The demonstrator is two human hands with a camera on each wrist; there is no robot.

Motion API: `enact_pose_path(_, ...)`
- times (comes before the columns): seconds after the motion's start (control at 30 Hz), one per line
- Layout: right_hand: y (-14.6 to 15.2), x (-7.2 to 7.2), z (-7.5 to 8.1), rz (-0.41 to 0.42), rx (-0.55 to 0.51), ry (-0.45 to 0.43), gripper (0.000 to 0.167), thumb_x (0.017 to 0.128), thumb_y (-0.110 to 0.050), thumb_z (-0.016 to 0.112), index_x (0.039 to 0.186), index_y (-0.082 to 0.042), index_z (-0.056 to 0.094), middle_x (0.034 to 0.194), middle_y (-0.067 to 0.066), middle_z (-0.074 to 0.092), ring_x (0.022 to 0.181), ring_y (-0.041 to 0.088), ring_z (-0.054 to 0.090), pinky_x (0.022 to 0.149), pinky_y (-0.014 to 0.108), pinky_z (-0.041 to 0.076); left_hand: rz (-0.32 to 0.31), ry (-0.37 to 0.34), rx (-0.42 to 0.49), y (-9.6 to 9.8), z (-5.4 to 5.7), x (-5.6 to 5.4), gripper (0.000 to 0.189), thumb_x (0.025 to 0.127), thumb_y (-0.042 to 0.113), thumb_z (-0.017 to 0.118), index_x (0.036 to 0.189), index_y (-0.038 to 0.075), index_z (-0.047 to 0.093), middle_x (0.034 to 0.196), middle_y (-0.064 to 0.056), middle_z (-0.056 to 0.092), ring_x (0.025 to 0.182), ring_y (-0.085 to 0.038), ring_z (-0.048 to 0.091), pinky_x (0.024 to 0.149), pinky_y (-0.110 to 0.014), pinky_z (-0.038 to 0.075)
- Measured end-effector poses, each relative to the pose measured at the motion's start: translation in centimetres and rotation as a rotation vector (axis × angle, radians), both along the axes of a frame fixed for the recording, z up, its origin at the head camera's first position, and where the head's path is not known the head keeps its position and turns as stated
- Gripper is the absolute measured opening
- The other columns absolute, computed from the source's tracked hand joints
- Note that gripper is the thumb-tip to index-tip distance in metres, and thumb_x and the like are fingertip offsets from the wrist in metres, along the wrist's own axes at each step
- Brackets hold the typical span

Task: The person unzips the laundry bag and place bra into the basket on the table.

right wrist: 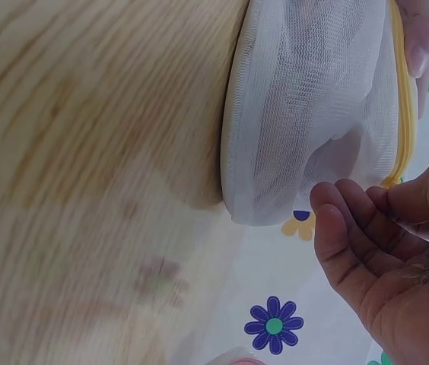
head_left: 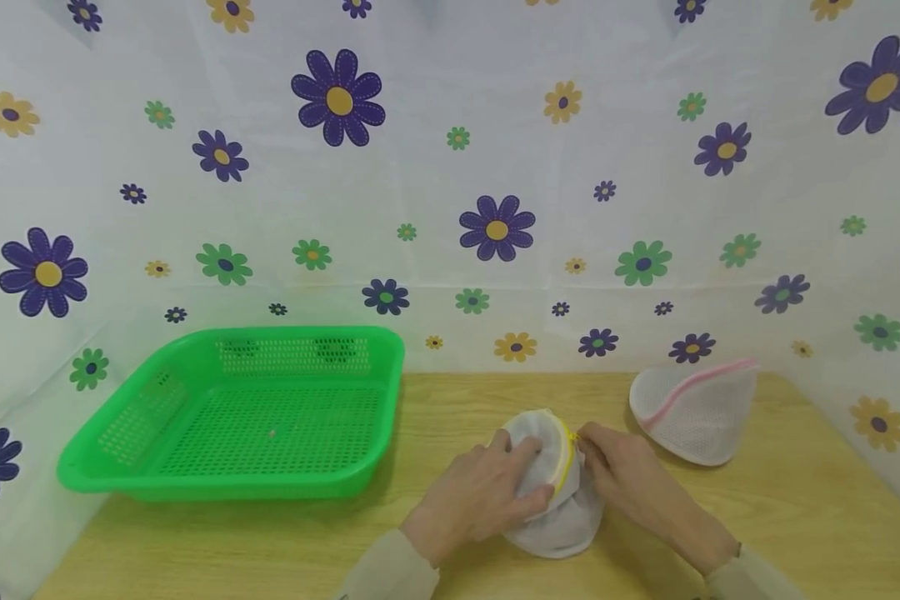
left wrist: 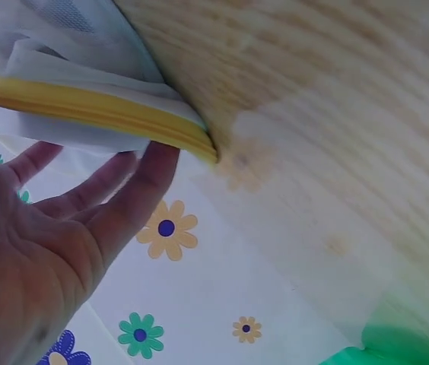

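Observation:
A white mesh laundry bag point(head_left: 558, 529) with a yellow zipper point(head_left: 567, 467) sits on the wooden table in front of me. My left hand point(head_left: 480, 492) grips its rounded top from the left, fingers spread over the mesh and thumb near the zipper. In the left wrist view, fingertips press just beside the yellow zipper point(left wrist: 100, 106). From the right, my right hand point(head_left: 630, 475) pinches the zipper's pull at the far end of the yellow band. The right wrist view has the bag's mesh side point(right wrist: 290, 99) bulging, and the curled fingers hide the pull there.
A green plastic basket point(head_left: 232, 485) with perforated walls stands at the left of the table. Back right lies another white mesh bag point(head_left: 701, 425) with a pink zipper point(head_left: 690, 387). A flower-printed white sheet point(head_left: 420, 167) hangs behind the table and along its sides.

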State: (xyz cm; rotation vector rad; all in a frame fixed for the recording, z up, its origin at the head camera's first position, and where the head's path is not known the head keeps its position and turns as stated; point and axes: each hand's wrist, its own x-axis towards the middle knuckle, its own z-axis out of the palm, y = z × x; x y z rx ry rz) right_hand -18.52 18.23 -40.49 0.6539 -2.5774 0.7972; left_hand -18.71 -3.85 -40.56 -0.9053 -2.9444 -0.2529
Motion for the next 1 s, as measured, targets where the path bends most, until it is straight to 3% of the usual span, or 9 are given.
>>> enact_pose_path(0.47,0.5,0.4,0.3,0.008,0.023,-0.087,0.023,0.091,0.006,0.060,0.084,-0.015,0.064,0.072,-0.007,0.058,0.066,0.000,0.045,0.058,0.019,0.044,0.054,-0.003,-0.040,0.9,0.2,-0.1,0.050,0.100,0.057,0.041,0.126,0.016,0.054,0.094,-0.010,0.061,0.060,-0.019,0.050,0.056,-0.032,0.047)
enact_pose_path(0.73,0.9,0.7,0.2,0.010,0.029,-0.087,0.024,0.089,0.007,0.061,0.084,-0.016,0.063,0.072,-0.009,0.057,0.067,-0.001,0.045,0.060,0.019,0.045,0.073,-0.050,-0.004,1.2,0.2,-0.3,0.054,0.100,0.056,0.039,0.133,0.016,0.053,0.103,-0.013,0.063,0.066,-0.021,0.055,0.063,-0.035,0.051)
enact_pose_path(1.0,0.7,0.7,-0.6,0.006,0.002,-0.042,0.019,0.090,0.006,0.062,0.089,-0.011,0.069,0.070,-0.009,0.059,0.062,-0.005,0.043,0.055,0.017,0.044,0.135,-0.011,0.021,2.0,0.2,0.1,0.057,0.101,0.058,0.041,0.134,0.014,0.052,0.105,-0.015,0.063,0.068,-0.024,0.059,0.064,-0.037,0.054)
